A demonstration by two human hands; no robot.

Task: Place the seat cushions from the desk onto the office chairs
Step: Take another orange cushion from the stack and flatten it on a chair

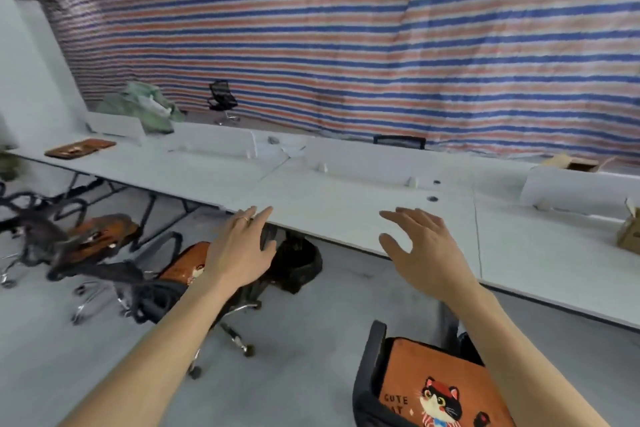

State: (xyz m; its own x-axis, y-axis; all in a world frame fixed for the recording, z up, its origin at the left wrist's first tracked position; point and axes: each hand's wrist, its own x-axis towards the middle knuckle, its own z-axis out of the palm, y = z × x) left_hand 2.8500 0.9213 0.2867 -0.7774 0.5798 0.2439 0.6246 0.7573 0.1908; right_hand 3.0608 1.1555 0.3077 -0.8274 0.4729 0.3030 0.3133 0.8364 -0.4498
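On my feed, left hand (239, 250) and right hand (426, 250) hang at the desk (346, 211) edge, fingers spread, holding nothing. An orange cushion (80, 148) lies far left on it; a cat-print cushion (440, 388) (bottom right) tops the nearest chair (367, 367).

Long desk (346, 215) runs across, spare cushion (80, 148) on its far left end, box (628, 236) on the right end. In front: left chair (52, 253), middle chair (152, 291), near chair (367, 374), each with one on its seat too. Far chair (221, 100) sits behind the desk.
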